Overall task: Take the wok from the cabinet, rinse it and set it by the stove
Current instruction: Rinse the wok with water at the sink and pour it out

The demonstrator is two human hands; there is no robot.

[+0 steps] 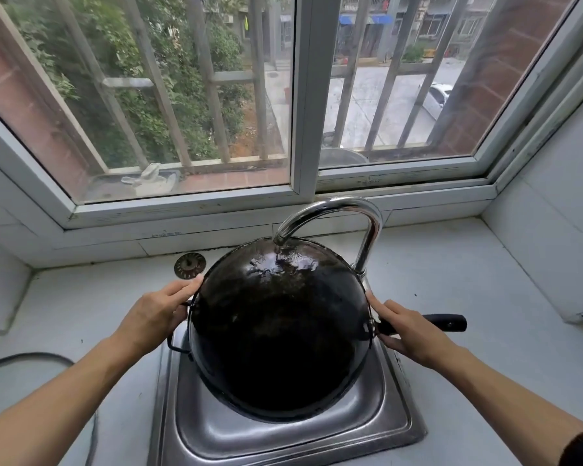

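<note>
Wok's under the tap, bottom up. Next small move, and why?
Probably tilt the wok a little so the stream sweeps further down. Water from the faucet only wets the far upper part of the underside; the near part looks dull. Both hands, left and right, hold its sides over the sink.

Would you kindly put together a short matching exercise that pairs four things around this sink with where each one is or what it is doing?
Things:
1. wok
2. faucet
3. sink strainer
4. left hand

Places or states:
A. lying on the counter behind the sink, left of the wok
B. tilted over the basin, held on both sides
C. pouring water onto the dark metal
D. holding the wok's rim near the small loop handle

Pairs: 1-B, 2-C, 3-A, 4-D
</note>
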